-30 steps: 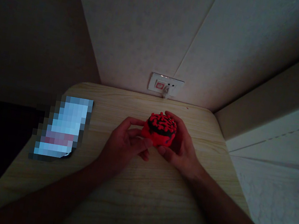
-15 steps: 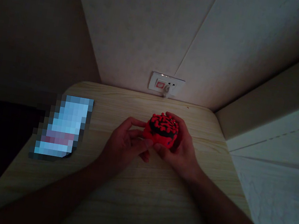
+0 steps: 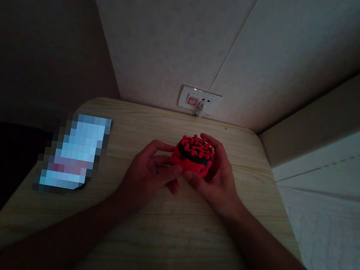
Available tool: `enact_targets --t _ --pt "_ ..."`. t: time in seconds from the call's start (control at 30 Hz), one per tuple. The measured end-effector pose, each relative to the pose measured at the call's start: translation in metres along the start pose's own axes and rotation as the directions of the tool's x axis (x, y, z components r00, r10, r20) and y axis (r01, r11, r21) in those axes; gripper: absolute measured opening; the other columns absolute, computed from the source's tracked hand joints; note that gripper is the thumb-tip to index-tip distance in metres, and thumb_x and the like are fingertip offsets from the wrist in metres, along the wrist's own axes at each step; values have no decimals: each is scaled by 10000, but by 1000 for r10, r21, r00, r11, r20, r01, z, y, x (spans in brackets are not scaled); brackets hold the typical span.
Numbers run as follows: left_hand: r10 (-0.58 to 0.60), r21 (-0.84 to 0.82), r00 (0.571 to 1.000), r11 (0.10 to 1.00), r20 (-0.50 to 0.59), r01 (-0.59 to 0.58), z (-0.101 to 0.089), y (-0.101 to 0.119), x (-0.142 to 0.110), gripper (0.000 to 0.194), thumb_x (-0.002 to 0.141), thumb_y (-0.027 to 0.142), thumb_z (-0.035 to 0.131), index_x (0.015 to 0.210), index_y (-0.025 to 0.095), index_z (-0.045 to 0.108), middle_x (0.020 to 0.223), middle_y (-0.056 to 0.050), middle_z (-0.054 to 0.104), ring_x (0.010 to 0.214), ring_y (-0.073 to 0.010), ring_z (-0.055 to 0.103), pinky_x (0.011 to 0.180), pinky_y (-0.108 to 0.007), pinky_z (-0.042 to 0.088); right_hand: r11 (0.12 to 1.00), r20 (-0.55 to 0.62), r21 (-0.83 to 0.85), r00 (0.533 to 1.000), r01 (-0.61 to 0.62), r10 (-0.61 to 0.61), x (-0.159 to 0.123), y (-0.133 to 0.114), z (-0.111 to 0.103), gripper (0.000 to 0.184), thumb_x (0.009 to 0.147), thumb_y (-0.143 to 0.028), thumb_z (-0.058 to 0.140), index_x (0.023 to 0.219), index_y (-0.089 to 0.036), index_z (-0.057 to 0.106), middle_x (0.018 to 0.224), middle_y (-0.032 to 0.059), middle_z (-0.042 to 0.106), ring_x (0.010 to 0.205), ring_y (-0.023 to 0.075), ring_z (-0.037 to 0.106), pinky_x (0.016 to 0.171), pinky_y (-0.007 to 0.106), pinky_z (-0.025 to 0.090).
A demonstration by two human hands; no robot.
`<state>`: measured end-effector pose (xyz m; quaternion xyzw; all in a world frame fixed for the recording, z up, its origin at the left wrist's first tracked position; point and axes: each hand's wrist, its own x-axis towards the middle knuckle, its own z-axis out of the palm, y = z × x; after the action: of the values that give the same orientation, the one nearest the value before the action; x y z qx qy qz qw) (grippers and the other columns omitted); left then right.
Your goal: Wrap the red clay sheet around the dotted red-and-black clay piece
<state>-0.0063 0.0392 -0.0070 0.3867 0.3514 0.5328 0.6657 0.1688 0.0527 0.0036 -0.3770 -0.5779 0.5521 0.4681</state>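
Between my hands is a small rounded red figure (image 3: pixel 193 155), its black top covered with red squiggles and little red balls. It looks like modelling clay, though I cannot be sure of the material. My left hand (image 3: pixel 151 171) grips its left side, with the thumb at the lower front and the fingers around and beneath. My right hand (image 3: pixel 217 178) wraps the right side, thumb at the front and fingers behind. Both thumb tips lie close together at the near side. The figure's underside is hidden.
The light wood tabletop (image 3: pixel 162 242) has rounded far corners. A blurred-out lit screen, like a phone (image 3: pixel 77 150), lies at the left. On the wall behind is a socket plate (image 3: pixel 199 100) with a plug in it. A pale quilted surface (image 3: pixel 338 240) lies to the right.
The view has shifted very slightly. The red figure has tilted or moved a touch to the left in my hands; both hands keep their hold.
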Motion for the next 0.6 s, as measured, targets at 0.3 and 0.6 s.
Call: enact_targets --t 0.3,0.6 --pt "0 11 1000 1000 5 0 0 1 -1 399 781 244 843 1016 202 522 769 -1 777 487 -151 692 469 -265 588 1000 10 12 1000 0 0 1 -4 1 918 688 -425 915 1397 -283 350 1330 134 643 1175 298 684 1016 453 577" --pt "10 -8 1000 1000 23 -10 -1 1 -1 376 802 241 823 1017 208 516 730 14 769 487 -147 688 479 -263 590 1000 36 -4 999 29 -28 0 -3 0 968 665 -413 935 1427 -290 351 1336 122 639 1208 311 664 1051 474 552"
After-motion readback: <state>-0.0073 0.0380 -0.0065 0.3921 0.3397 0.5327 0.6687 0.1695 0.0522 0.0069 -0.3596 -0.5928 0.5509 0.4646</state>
